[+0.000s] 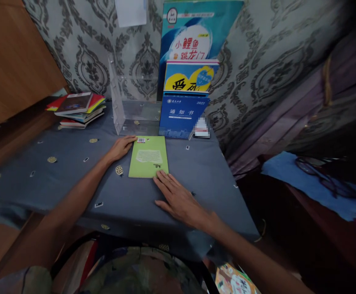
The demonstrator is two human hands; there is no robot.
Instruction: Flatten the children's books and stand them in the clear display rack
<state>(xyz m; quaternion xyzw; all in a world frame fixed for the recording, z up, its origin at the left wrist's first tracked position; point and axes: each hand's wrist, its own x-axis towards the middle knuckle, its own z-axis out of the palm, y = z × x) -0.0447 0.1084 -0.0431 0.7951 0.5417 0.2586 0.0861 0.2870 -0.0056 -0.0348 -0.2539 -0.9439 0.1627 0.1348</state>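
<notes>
A thin green book [149, 157] lies flat, back cover up, on the grey-blue tablecloth [58, 171]. My left hand [121, 148] rests at the book's far left corner, fingers touching its edge. Palm down, my right hand [178, 198] lies open on the cloth, fingertips touching the book's near right corner. Neither hand grips anything.
Behind the book, three blue books [184, 116] stand in a clear acrylic holder [125, 110] against the patterned wall. A stack of books [78, 108] lies at the far left of the table. The table's right edge drops off near a dark curtain [319, 102].
</notes>
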